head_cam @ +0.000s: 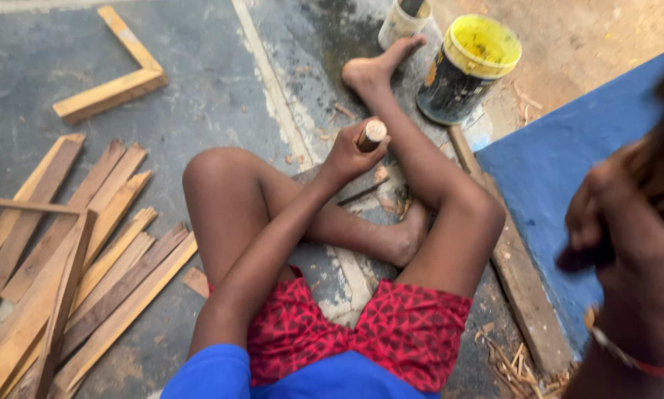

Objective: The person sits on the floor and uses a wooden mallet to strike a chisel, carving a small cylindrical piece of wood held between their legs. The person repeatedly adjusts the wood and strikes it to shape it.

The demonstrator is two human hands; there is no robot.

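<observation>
My left hand [349, 154] reaches forward between my bent legs and is closed around the round wooden handle of a tool [372, 134]. The handle's pale end points up; its lower part is hidden in my fist. A thin dark strip [363, 194] lies on the floor just under that hand. My right hand [618, 222] is raised close to the camera at the right edge. It is blurred, with curled fingers and a band on the wrist [631, 360]. Whether it holds anything is unclear.
Several flat wooden slats [88, 251] lie on the grey floor at the left, and an L-shaped wooden piece [114, 81] lies beyond them. A yellow-rimmed dark bucket [466, 68] and a white tub [402, 22] stand by my foot. A plank [520, 284] runs along a blue surface [561, 162].
</observation>
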